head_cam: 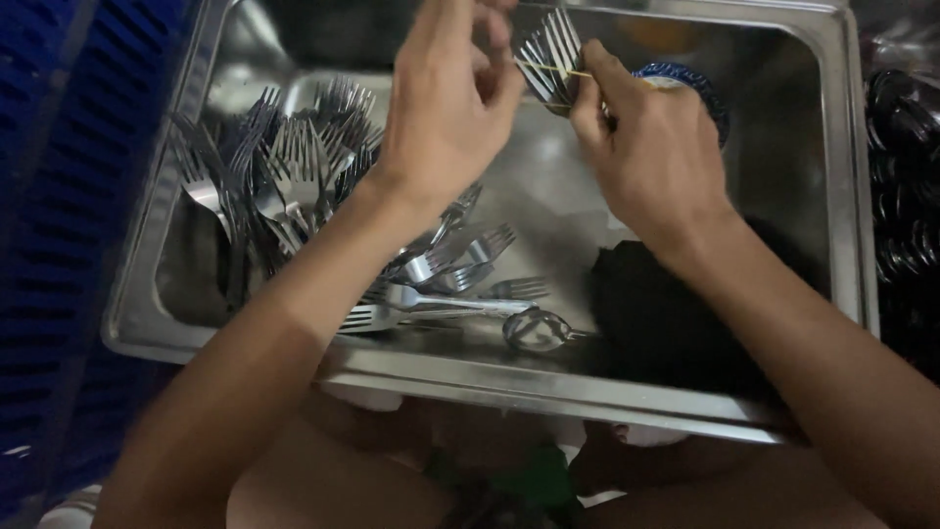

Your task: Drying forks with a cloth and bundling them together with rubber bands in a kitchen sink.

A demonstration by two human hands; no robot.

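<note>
Head view looks straight down into a steel tray (842, 196), with both hands raised over its far side, at about 12 o'clock in the picture.

The right hand (651, 147) is closed around a small bundle of forks (553, 54). Thumb and fingers pinch the necks, and the tines fan out above the fist toward 11 o'clock. The bundle's long axis runs from the palm at 5 o'clock up to the tines at 11 o'clock. A thin yellow rubber band (553, 71) crosses the bundle just below the tines, lying roughly 9 to 3 o'clock.

The left hand (450, 108) sits just beside the bundle, at its 9 o'clock. Its fingers are curled in at the tips, near the band's left end. Whether they pinch the band I cannot tell, because the fingertips blur and reach the frame's top edge. So the bundle lies at the left hand's 3 o'clock, and the right hand is the one that has it.

Below, a fork heap (284, 167) stands tines up at the tray's 9 o'clock side. Loose forks (450, 284) lie flat near the middle, under the left forearm. A dark cloth (656, 313) lies at 5 o'clock. A blue crate (69, 196) flanks the tray at 9 o'clock.
</note>
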